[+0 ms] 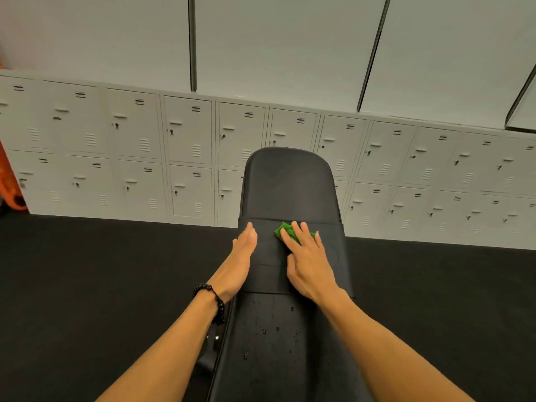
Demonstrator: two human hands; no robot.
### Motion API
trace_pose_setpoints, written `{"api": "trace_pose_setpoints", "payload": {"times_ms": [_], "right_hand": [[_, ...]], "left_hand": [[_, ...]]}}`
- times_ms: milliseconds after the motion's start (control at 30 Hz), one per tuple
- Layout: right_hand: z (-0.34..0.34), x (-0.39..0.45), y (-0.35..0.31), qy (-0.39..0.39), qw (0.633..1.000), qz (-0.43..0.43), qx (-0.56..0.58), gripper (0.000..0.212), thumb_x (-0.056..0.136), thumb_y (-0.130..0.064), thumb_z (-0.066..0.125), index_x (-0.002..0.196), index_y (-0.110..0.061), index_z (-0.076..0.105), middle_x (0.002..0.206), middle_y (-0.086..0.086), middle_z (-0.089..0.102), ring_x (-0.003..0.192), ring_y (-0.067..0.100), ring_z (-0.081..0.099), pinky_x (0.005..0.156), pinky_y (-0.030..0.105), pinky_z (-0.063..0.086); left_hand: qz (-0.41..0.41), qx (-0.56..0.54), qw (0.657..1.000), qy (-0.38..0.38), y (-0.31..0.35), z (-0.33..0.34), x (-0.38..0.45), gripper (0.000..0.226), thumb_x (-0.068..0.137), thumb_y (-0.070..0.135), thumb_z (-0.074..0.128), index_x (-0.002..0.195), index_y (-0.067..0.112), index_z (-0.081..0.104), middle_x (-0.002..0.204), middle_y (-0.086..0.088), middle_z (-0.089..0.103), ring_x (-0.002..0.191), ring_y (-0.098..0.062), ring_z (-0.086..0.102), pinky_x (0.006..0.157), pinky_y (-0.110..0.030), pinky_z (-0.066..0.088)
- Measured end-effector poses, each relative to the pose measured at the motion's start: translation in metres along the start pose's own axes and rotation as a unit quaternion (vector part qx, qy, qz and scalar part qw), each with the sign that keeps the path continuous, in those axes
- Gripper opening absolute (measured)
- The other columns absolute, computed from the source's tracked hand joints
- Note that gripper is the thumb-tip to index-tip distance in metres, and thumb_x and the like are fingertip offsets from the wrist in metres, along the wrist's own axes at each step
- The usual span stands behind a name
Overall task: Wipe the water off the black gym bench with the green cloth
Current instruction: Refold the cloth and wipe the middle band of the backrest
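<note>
The black gym bench (290,184) runs away from me up the middle of the view. Water drops (277,329) dot its near section. My right hand (307,259) lies flat on the bench's middle section, with straight fingers pressing the green cloth (282,230); most of the cloth is hidden under the fingers. Along the left edge of the same section my left hand (242,256) rests with its fingers straight and holds nothing. A black bead bracelet sits on the left wrist.
Black rubber floor (101,271) lies on both sides of the bench. A row of white lockers (130,158) lines the wall behind it. Something orange (8,181) stands at the far left edge. Bench frame parts (213,340) show under my left forearm.
</note>
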State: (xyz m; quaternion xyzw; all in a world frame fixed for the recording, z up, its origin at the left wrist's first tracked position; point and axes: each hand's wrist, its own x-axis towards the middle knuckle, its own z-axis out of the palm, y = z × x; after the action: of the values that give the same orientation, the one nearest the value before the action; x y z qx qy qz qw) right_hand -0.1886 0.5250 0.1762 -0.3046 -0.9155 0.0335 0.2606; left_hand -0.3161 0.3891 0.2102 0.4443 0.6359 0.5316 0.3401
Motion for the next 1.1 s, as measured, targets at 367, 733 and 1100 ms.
{"api": "trace_pose_setpoints", "payload": {"times_ms": [367,733,1100], "right_hand": [[0.017,0.010,-0.018,0.005,0.999,-0.032,-0.031,0.064,0.092,-0.016,0.025,0.156,-0.014,0.026,0.165,0.013,0.015,0.154,0.029,0.005,0.121,0.039,-0.006],[0.015,0.017,-0.025,-0.034,0.993,-0.096,-0.058,0.080,0.083,-0.036,0.011,0.158,-0.012,0.017,0.166,0.014,0.002,0.154,0.028,-0.005,0.120,0.041,-0.009],[0.023,0.024,-0.027,-0.038,0.983,-0.175,-0.025,0.064,0.094,-0.034,0.022,0.152,-0.013,0.036,0.162,0.011,0.027,0.152,0.028,0.016,0.124,0.045,0.007]], "left_hand": [[0.001,-0.046,0.999,0.013,-0.003,0.002,0.010,0.064,0.098,0.062,0.015,0.155,0.038,0.004,0.162,0.018,-0.004,0.147,-0.006,-0.018,0.119,-0.041,-0.009],[0.012,-0.108,0.993,0.054,-0.004,0.005,0.020,0.088,0.078,0.077,0.032,0.155,0.037,0.014,0.163,0.017,0.009,0.150,-0.003,-0.001,0.120,-0.041,-0.007],[0.016,-0.187,0.975,0.118,0.003,0.011,0.016,0.056,0.103,0.048,0.030,0.153,0.023,0.026,0.156,0.011,0.030,0.139,0.002,0.027,0.111,-0.021,0.016]]}}
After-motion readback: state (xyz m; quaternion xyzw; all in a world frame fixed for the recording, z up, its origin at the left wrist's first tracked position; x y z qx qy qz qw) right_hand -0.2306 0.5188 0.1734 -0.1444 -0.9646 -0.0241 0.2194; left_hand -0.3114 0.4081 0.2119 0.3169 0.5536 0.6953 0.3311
